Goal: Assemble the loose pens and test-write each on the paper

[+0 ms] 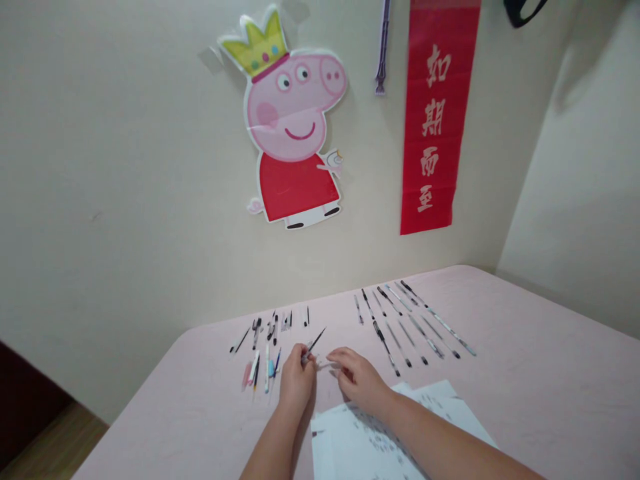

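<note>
Left: the counter (150,413) ends in a slanting edge that drops toward me, with wood floor (37,450) below it. A wide pink margin lies between that edge and the nearest pen parts (257,333), so I have side room there. Behind, the counter's far edge runs along the wall (125,200), and the back parts sit close to it. A second cluster lies nearer me, with a pink piece (247,375) and a blue piece (271,368).

Centre: I read my left hand (297,377) as narrow, thumb and fingers closed on a slim dark pen piece (317,339), its tip tilted up and to the right. Just beside it, my right hand (353,373) has bent fingers, the index reaching toward the left hand. A small pale bit (324,364) shows between the hands; I cannot tell whether the right fingers pinch it or only come near it.

Right: sheets of paper (327,457) lie under my right forearm, at the near side. Beyond them, pens (386,348) lie slanted in two rows, near row and back row. Past the pens, a broad pink stretch continues toward the right wall (590,220).
</note>
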Demonstrator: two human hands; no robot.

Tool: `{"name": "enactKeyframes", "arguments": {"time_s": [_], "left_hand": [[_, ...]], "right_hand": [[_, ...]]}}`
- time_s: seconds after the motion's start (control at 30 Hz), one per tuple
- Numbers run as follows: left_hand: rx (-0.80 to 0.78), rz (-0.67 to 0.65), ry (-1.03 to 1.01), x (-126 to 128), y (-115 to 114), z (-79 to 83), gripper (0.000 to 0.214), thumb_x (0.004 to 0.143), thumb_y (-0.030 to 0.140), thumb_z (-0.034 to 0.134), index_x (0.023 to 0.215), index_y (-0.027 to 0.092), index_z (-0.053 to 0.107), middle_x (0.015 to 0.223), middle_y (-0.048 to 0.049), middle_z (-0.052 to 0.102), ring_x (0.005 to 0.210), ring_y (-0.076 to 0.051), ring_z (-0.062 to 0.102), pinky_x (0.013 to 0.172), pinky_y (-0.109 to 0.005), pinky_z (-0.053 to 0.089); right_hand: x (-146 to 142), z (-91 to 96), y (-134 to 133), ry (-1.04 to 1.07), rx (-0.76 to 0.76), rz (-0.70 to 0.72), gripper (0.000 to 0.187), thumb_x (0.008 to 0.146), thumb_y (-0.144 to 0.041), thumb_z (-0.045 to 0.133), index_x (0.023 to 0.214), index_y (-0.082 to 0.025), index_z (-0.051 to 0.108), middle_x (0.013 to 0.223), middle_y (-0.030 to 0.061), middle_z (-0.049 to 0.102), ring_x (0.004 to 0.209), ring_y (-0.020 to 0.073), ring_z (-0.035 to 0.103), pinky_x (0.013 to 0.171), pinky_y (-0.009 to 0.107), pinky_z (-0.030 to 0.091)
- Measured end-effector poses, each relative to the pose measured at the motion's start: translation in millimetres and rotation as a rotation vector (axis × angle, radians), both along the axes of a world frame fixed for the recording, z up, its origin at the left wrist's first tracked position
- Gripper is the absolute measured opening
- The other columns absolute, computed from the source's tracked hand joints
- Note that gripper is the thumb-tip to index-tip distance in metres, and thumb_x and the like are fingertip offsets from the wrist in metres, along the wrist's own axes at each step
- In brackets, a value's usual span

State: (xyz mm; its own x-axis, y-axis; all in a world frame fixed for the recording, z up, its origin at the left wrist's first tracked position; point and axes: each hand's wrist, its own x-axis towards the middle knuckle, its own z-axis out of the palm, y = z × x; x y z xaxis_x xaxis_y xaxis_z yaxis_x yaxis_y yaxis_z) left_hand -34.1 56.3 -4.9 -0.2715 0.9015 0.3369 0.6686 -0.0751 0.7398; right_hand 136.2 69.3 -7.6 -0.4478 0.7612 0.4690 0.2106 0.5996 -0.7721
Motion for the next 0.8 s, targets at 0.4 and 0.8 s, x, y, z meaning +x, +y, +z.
{"name": "enactKeyframes", "arguments": {"time_s": [0.4, 0.8], "left_hand": [[-0.076, -0.115, -0.429, 15.5, -0.1, -0.1, 0.014, 0.073, 0.03, 0.056, 0.081, 0.019, 0.05, 0.069, 0.003, 0.054, 0.055, -0.01, 0.051, 0.051, -0.021, 0.043], [0.073, -0.087, -0.067, 5.5, 2.5, -4.4, 0.018, 0.082, 0.032, 0.046, 0.079, 0.019, 0.058, 0.075, -0.0031, 0.062, 0.074, -0.019, 0.059, 0.071, -0.033, 0.047]], "right_hand": [[0.4, 3.1, 0.4, 0.035, 0.044, 0.076, 0.052, 0.076, -0.003, 0.047, 0.122, -0.024, 0.06, 0.115, 0.0073, 0.065, 0.106, 0.019, 0.06, 0.095, 0.037, 0.047], [5.3, -1.7, 7.2, 0.16, 0.044, -0.199, 0.058, 0.076, -0.004, 0.043, 0.13, -0.024, 0.05, 0.127, 0.0095, 0.054, 0.09, 0.0157, 0.06, 0.075, 0.029, 0.055]]}}
